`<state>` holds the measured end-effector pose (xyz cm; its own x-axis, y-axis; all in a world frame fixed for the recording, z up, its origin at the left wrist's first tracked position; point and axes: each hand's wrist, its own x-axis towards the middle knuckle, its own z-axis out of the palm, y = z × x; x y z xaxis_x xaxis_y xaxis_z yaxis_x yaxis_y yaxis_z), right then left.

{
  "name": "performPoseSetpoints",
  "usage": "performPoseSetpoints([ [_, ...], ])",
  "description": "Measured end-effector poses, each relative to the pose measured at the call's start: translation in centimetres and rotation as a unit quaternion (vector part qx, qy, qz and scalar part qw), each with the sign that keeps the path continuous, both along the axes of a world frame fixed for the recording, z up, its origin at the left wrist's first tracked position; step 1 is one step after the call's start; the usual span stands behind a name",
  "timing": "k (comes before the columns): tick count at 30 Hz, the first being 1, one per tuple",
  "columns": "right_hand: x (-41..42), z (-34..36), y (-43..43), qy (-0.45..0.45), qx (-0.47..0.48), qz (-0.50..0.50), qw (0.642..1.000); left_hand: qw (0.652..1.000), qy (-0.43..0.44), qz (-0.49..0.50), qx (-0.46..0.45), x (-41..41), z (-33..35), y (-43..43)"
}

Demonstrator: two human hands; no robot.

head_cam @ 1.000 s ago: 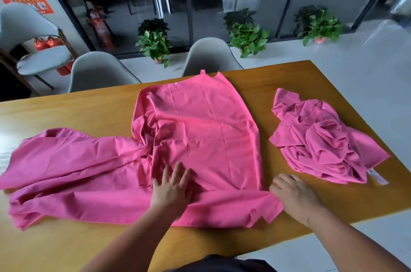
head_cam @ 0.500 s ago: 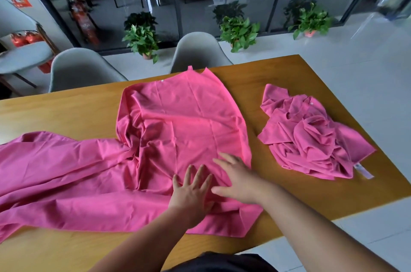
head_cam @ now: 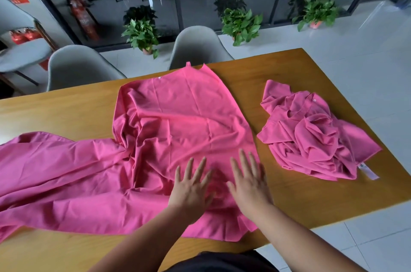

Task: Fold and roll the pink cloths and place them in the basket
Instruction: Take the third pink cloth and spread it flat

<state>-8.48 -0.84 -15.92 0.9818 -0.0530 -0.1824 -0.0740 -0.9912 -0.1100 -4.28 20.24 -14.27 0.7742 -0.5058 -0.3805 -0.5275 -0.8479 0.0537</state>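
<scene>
The left hand (head_cam: 191, 189) and right hand (head_cam: 249, 179) lie flat, fingers spread, on the big pink cloth (head_cam: 169, 138) on the tabletop (head_cam: 289, 193).

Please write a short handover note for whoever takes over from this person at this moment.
Left hand: open, flat on the spread cloth, fingers splayed.
Right hand: open, flat on the same cloth beside the left, near its right edge.
Spread cloth: partly smoothed in mid-table, wrinkled; its left part trails to the table's left edge.
Crumpled cloth: heaped at the right, untouched, white tag showing.
Basket: not in view.
Done: nothing folded, rolled or stowed.
Left: finish smoothing, fold and roll both cloths, put them in the basket.
</scene>
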Motion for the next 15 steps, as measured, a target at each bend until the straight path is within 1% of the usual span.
performPoseSetpoints([
  [1,-0.4,-0.1,0.9,0.017,0.005,0.037,0.999,1.000,0.013,-0.009,0.001,-0.2,-0.3,-0.2],
  [2,-1.1,-0.1,1.4,0.045,0.000,0.054,0.998,1.000,0.023,-0.009,0.003,-0.4,-0.5,-0.2],
  [3,-1.8,-0.8,1.2,0.054,-0.009,0.063,0.997,1.000,0.028,-0.005,0.006,-0.4,-0.7,-0.1],
  [7,-4.7,-2.2,-3.6,0.056,-0.033,0.088,0.994,0.999,0.030,-0.002,0.016,0.1,-0.5,0.4],
  [9,-5.6,-2.0,-5.9,0.043,-0.046,0.115,0.991,0.999,0.025,-0.011,0.018,0.2,-0.2,0.3],
  [12,-5.1,-1.0,-6.6,0.024,-0.034,0.101,0.994,1.000,0.005,0.003,-0.019,0.6,0.1,0.0],
  [15,-1.4,0.0,-5.1,0.006,0.007,0.066,0.998,0.997,-0.030,0.037,-0.056,2.3,-0.5,0.0],
])
